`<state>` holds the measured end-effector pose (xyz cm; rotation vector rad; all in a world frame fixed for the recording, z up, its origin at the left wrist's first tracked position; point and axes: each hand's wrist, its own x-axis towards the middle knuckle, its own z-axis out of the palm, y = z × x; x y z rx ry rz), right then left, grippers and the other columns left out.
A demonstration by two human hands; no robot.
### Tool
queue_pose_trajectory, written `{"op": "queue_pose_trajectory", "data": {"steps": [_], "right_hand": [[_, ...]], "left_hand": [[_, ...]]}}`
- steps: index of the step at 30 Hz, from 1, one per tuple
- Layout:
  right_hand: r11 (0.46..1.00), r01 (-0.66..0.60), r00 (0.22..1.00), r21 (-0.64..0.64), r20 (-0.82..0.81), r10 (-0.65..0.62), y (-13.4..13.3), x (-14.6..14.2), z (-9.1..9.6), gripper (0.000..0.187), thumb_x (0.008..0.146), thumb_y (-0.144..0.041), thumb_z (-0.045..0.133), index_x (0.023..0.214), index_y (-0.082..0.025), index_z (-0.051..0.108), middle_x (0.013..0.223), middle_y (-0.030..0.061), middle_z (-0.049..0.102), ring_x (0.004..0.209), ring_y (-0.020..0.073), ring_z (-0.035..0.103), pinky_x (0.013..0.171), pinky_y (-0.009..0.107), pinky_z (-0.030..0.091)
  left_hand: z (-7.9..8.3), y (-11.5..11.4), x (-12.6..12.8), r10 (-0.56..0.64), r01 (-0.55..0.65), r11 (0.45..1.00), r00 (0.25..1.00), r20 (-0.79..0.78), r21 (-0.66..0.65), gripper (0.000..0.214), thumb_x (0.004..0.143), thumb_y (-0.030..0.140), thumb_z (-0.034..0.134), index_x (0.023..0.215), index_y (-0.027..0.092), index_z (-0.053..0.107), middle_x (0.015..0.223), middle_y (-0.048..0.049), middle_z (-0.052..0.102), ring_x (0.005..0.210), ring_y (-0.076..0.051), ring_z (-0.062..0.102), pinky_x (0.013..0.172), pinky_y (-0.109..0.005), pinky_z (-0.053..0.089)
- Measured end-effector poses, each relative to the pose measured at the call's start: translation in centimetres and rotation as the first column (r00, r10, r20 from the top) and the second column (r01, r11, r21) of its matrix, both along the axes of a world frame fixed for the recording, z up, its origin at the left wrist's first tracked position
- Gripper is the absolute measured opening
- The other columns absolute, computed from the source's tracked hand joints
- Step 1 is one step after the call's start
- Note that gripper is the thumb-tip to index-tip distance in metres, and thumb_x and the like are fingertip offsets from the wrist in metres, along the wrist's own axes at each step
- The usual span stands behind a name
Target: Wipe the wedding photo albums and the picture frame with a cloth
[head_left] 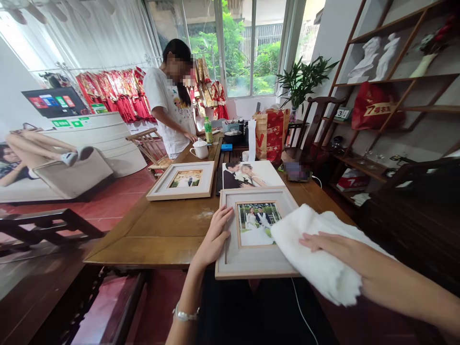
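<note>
A light wooden picture frame (230,261) with a wedding photo (253,225) behind a wide pale mat rests at the table's near edge, its lower side over my lap. Along its left side, my left hand (214,235) grips the rim, fingers on the front edge. A white cloth (323,268) is under my right hand (330,247), pressed over the frame's right part and hanging past its corner. The cloth hides that side of the frame. Just behind lies a wedding picture panel (266,175), and a second framed photo (185,179) lies further left.
The wooden table (161,230) also bears a white lidded cup (200,149), a green bottle (208,129), a red paper bag (272,134) and a phone-like item (296,171) with a white cable. A co-worker (170,100) stands at the far left side. Another person lies on a sofa (72,177).
</note>
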<state>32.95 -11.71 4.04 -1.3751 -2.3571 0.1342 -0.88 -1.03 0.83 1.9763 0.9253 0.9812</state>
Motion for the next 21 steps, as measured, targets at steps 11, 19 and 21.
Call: {"op": "queue_pose_trajectory", "data": {"steps": [11,19,21], "right_hand": [[0.969,0.14,0.985,0.204,0.068,-0.156,13.8,-3.6,-0.4,0.059,0.072,-0.008,0.048,0.13,-0.014,0.05,0.136,0.0123,0.049,0.132,0.0304,0.033,0.106,0.055,0.027],[0.997,-0.059,0.992,0.053,0.112,0.053,8.5,-5.4,-0.5,0.073,0.064,-0.001,0.044,0.136,-0.013,0.043,0.136,0.0119,0.05,0.129,0.0232,0.04,0.11,0.052,0.023],[0.993,-0.119,0.989,0.0,0.085,0.118,5.1,-5.4,-0.2,0.075,0.065,-0.001,0.043,0.138,-0.016,0.04,0.137,0.0089,0.048,0.128,0.0225,0.041,0.11,0.05,0.026]], "left_hand": [[0.3,-0.3,0.1,0.02,-0.02,1.0,1.0,0.014,-0.018,0.063,0.074,0.004,0.04,0.132,0.029,0.046,0.145,-0.0001,0.037,0.141,-0.022,0.016,0.116,-0.045,0.011],[0.2,-0.5,0.3,0.058,-0.058,0.998,0.998,-0.013,0.003,0.059,0.077,0.006,0.04,0.132,0.026,0.046,0.144,-0.0024,0.038,0.14,-0.022,0.018,0.116,-0.045,0.011],[0.1,-0.5,0.4,0.064,-0.064,0.998,0.998,-0.007,0.001,0.059,0.077,0.006,0.04,0.131,0.026,0.047,0.144,-0.0024,0.038,0.14,-0.022,0.018,0.116,-0.045,0.011]]}}
